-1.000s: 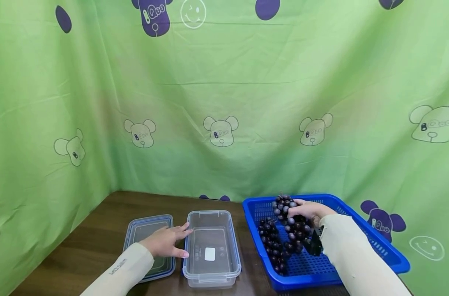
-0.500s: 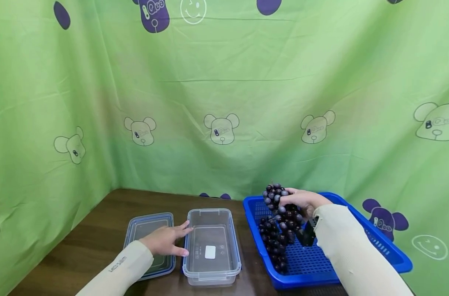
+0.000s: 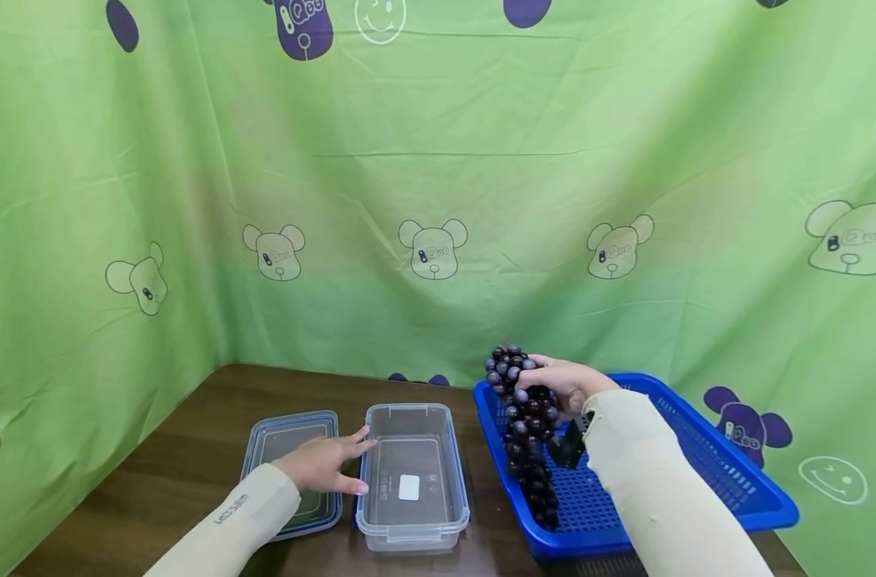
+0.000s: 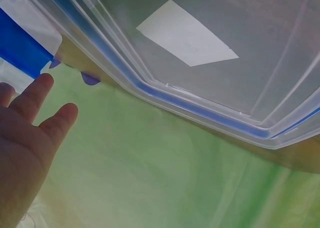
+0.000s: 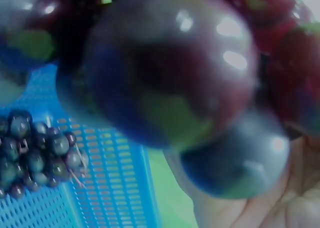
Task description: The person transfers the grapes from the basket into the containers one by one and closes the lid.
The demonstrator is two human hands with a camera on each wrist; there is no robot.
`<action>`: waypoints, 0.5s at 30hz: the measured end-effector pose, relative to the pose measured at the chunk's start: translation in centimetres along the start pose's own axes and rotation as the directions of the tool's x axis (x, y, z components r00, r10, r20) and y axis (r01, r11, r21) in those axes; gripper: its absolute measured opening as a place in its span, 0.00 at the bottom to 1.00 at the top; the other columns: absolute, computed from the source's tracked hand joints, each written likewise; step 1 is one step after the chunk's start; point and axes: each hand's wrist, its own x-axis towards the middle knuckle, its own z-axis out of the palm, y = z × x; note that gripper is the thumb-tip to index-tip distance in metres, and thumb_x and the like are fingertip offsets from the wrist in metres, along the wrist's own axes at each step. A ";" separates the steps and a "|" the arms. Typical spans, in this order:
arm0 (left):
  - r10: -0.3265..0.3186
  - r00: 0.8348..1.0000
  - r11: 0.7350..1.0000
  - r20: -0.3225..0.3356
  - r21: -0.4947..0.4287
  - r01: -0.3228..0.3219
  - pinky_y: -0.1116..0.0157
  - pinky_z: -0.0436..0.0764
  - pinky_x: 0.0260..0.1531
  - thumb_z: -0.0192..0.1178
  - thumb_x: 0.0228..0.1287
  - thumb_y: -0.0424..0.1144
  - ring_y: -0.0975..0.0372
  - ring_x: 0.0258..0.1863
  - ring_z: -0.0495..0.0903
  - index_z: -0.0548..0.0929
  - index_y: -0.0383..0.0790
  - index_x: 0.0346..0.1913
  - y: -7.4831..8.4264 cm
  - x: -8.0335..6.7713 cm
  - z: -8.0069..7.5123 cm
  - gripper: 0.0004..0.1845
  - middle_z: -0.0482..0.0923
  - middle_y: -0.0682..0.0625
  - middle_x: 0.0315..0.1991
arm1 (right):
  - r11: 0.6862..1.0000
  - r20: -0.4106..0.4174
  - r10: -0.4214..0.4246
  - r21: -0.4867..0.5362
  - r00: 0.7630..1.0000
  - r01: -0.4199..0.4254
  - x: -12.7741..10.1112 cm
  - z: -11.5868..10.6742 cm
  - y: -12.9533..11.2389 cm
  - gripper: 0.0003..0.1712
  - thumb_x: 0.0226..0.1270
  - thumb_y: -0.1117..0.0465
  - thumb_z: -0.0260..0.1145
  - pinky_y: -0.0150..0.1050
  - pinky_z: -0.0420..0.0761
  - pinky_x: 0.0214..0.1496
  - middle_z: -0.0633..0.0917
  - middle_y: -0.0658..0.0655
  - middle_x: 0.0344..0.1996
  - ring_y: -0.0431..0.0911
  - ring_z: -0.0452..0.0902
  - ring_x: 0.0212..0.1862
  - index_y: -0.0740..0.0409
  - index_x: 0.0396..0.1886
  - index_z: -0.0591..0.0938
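Note:
My right hand (image 3: 571, 383) grips a bunch of dark purple grapes (image 3: 510, 370) above the left side of the blue basket (image 3: 603, 548). Close up in the right wrist view, the held grapes (image 5: 170, 68) cover much of the right hand (image 5: 285, 193). A second bunch of grapes (image 5: 37, 155) lies in the basket, partly behind the held one in the head view. With fingers spread, my left hand (image 3: 324, 466) rests at the left rim of a clear plastic container (image 3: 416, 449), which has a white label inside. The left wrist view shows that hand (image 4: 25, 123) with fingers extended.
A clear lid with a blue seal (image 3: 293, 430) lies left of the container, partly under the left forearm. Everything stands on a brown wooden table (image 3: 156, 481). Green printed cloth (image 3: 438, 320) hangs behind and at the sides. A dark wrist device (image 3: 569, 445) hangs below the right wrist.
My right hand has lifted the grape bunch and carried it leftward, toward the basket's left rim. The left hand stays at the container.

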 end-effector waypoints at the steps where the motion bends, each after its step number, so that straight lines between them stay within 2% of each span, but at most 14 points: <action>1: -0.001 1.000 1.000 -0.001 0.002 0.001 0.44 0.64 0.62 0.64 0.59 0.55 0.42 0.63 0.67 0.67 0.39 0.69 0.0 0.0 0.0 0.39 0.56 0.41 0.72 | 1.000 -0.003 0.001 0.007 1.000 -0.001 0.2 0.3 0.0 0.51 0.51 0.63 0.60 0.49 0.79 0.47 0.65 0.70 0.59 0.56 0.74 0.46 0.52 0.75 0.48; 7: -0.012 1.000 1.000 0.002 -0.008 0.012 0.43 0.62 0.63 0.64 0.59 0.55 0.43 0.65 0.66 0.67 0.39 0.69 0.0 0.0 0.2 0.40 0.56 0.42 0.72 | 0.999 -0.011 -0.001 0.038 1.000 0.002 1.1 1.8 0.2 0.48 0.51 0.64 0.59 0.50 0.80 0.46 0.71 0.68 0.54 0.55 0.76 0.43 0.53 0.73 0.52; 15: -0.022 1.000 1.000 -0.003 0.008 0.022 0.45 0.62 0.64 0.63 0.59 0.56 0.44 0.65 0.66 0.67 0.40 0.69 -0.1 0.5 0.2 0.39 0.56 0.43 0.73 | 0.994 0.004 -0.022 0.105 1.000 0.022 2.1 4.2 -0.4 0.45 0.51 0.66 0.59 0.50 0.80 0.45 0.72 0.66 0.52 0.55 0.76 0.42 0.52 0.72 0.55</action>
